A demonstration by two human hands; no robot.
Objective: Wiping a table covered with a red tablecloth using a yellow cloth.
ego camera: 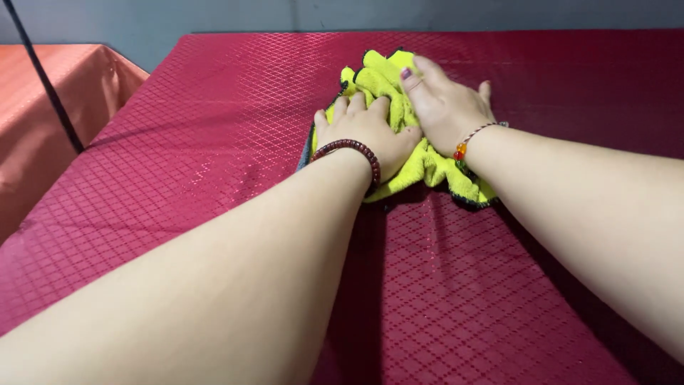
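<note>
While the crumpled yellow cloth [399, 128] is lain at the far middle of the red quilted surface [214, 178], it is pressed down by the left hand [367, 128], fingers curled on its near edge, and by the right hand [445, 103], laid flat with fingers together.

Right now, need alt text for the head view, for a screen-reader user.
Two bare hands press down on a crumpled yellow cloth with a dark edge: the left hand curled on its near side, the right hand flat on top. The cloth lies on a dark red diamond-patterned tablecloth; an orange-covered table stands at the left.
</note>
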